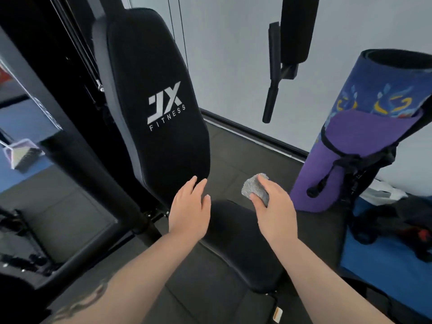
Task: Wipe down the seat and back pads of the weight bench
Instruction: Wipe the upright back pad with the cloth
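The black back pad (154,90) with a white fitness logo stands upright at centre left. Below it lies the black seat pad (238,249), partly hidden by my forearms. My left hand (190,209) hovers flat, fingers apart, at the back pad's lower edge, holding nothing. My right hand (272,206) is to the right, above the seat's far end, gripping a bunched grey cloth (254,188). The cloth is held off both pads.
A rolled purple and blue mat (355,141) leans upright at the right, close to the seat. A black padded arm with a handle (294,38) hangs at the upper right. The machine's black frame bar (77,157) crosses the left side. Bags lie on a blue mat (385,272) at the far right.
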A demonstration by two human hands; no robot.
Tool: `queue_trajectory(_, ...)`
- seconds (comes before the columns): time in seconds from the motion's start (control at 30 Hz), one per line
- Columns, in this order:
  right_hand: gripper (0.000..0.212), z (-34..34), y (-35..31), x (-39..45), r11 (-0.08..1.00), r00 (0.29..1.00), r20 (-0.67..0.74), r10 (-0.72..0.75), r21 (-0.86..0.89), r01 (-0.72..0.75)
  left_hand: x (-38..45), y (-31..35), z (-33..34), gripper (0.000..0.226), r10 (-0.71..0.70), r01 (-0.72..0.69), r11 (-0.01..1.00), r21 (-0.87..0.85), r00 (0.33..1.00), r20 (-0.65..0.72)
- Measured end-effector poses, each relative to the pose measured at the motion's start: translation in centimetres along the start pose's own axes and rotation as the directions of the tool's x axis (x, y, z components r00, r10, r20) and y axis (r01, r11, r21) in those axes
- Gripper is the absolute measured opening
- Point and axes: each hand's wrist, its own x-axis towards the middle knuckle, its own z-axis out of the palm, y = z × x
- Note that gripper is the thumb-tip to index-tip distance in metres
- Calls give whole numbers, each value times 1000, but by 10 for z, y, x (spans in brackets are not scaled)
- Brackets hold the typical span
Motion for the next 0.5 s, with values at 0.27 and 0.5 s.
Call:
queue_trajectory(0.27,47,-19,-8,44,976,965,154,-212,75,202,10,23,-18,47,-138,135,990,-31,974,-180)
queue_trajectory(0.5,46,-47,-28,98,913,892,203,-403,165,374,20,63,-42,47,-205,189,979,-80,902,-379)
